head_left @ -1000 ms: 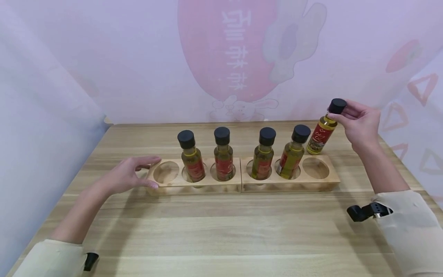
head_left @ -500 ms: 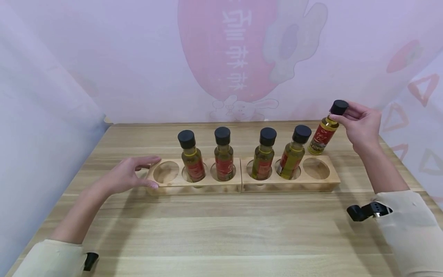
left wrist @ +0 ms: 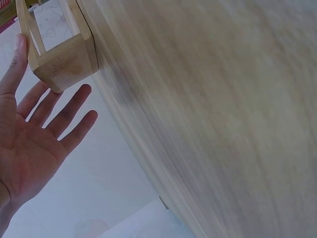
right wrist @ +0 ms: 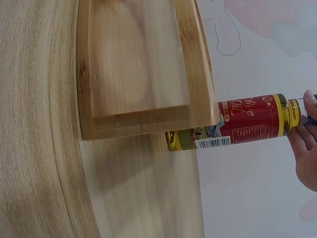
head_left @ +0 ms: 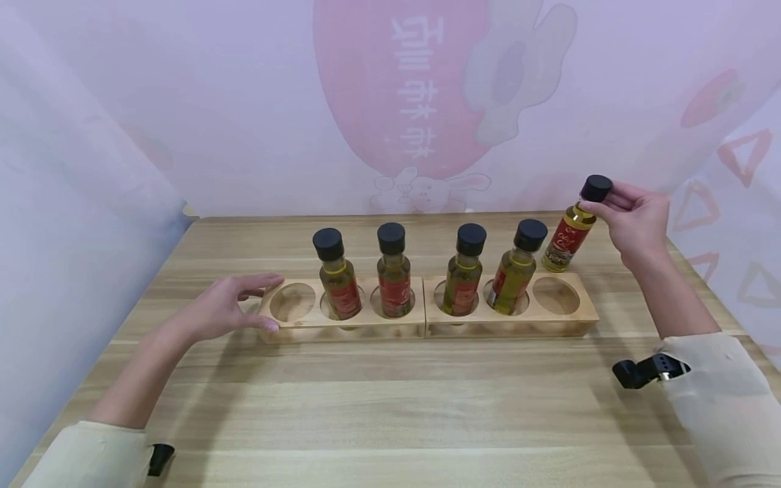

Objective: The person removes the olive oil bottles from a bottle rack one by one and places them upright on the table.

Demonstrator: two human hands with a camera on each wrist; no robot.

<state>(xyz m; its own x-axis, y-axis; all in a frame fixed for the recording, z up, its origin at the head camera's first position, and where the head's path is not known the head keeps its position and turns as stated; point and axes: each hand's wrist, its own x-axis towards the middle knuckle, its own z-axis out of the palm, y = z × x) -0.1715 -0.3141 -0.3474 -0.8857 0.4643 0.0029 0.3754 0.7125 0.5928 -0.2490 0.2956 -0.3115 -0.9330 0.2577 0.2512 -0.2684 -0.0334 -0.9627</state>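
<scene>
My right hand [head_left: 634, 217] pinches the black cap of a small oil bottle [head_left: 569, 234] with a red label [right wrist: 247, 119], tilted, its base on or just above the table behind the right wooden holder [head_left: 570, 318]. That holder carries two bottles [head_left: 464, 271] [head_left: 515, 268], and its rightmost hole [head_left: 556, 295] is bare. My left hand [head_left: 226, 308] rests with straight fingers against the left end of the left holder [head_left: 287, 329] [left wrist: 62, 62], which carries two bottles [head_left: 337, 274] [head_left: 393, 271] beside a bare left hole [head_left: 293, 302].
The two holders stand end to end across the middle of a wooden table [head_left: 390, 407]. A pale printed backdrop [head_left: 403, 102] closes off the back and both sides. Bare tabletop lies in front of the holders.
The right hand has lifted the tilted bottle very slightly and shifted it a little. The left hand and the holders have stayed still.
</scene>
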